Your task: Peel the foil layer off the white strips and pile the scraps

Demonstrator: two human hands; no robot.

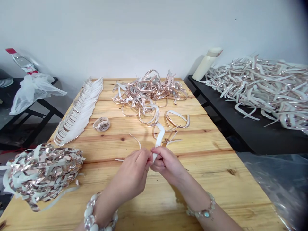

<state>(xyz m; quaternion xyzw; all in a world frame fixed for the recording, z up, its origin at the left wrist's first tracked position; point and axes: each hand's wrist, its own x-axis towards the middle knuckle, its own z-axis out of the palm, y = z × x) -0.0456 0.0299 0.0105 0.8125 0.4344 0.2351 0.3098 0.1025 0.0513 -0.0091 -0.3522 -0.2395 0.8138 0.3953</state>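
Observation:
A white strip (pixel 159 136) rises from between my two hands near the middle of the wooden table. My right hand (pixel 168 162) pinches it with the fingers closed. Right beside it, my left hand (pixel 138 170) is closed at the strip's lower end, its fingertips touching or nearly touching those of my right hand. Beyond the hands lie a looped strip (pixel 177 118) and a tangled heap of white and rose-gold strips (pixel 149 88). Thin loose pieces (pixel 136 139) lie just past my left hand.
On the wooden table (pixel 207 179), a row of stacked white strips (pixel 79 112), a small coil (pixel 101 124) and a shiny bundle (pixel 43 173) lie left. A black table (pixel 223 118) at right holds a large strip pile (pixel 262 83) and a cream roll (pixel 207 64). A bottle (pixel 22 62) stands far left.

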